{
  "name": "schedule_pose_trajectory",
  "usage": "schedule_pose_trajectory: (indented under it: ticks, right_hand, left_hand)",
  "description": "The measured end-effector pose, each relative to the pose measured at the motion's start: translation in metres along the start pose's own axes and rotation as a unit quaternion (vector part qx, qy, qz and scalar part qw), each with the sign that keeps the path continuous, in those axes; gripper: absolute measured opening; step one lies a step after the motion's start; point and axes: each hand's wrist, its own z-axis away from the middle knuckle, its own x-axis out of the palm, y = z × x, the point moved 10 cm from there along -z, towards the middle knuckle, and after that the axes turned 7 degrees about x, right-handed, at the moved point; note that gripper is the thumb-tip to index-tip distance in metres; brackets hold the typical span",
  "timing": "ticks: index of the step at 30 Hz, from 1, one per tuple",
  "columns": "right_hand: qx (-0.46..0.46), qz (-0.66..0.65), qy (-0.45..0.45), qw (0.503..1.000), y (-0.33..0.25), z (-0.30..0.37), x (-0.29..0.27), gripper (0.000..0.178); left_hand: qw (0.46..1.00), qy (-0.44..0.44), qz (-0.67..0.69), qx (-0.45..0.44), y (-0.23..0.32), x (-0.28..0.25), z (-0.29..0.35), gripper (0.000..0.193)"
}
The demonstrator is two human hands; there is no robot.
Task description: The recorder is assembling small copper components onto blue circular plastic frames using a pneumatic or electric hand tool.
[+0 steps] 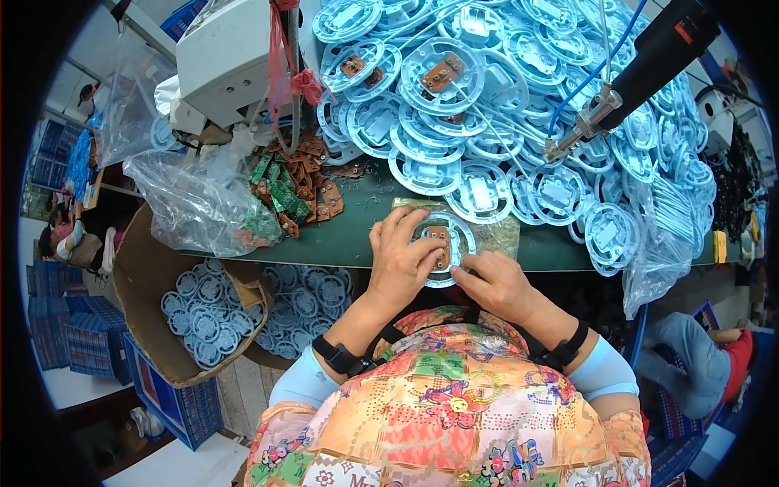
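A light-blue round plastic housing lies at the front edge of the green bench, with a brown circuit board in its middle. My left hand grips the housing from the left; its fingers reach over the far rim and its thumb presses near the board. From the right, my right hand has its fingers closed at the housing's lower right rim, thumb and fingertip by the board's near end. Beneath the housing is a yellowish translucent pad.
Light-blue housings with cords heap across the bench's back and right. An electric screwdriver hangs at upper right. Left are loose green and brown circuit boards, a plastic bag and a white machine; below, a carton holds more housings.
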Motion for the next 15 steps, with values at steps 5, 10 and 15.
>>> schedule_pose_trajectory:
  ticks: [5,10,15]
  right_hand:
    - [0.003,0.003,-0.008,1.000,0.0004,0.0010,0.0023,0.028]
    - [0.004,0.004,-0.011,1.000,-0.0006,0.0005,0.0027,0.028]
    - [0.002,0.004,-0.016,1.000,0.0004,0.0013,0.0038,0.028]
  left_hand:
    - [1.000,-0.018,0.002,-0.001,-0.0011,-0.0012,0.0013,0.020]
    - [0.999,-0.018,0.038,-0.029,-0.0072,0.0001,0.0032,0.017]
    - [0.998,-0.021,0.040,-0.035,-0.0062,0.0004,0.0050,0.015]
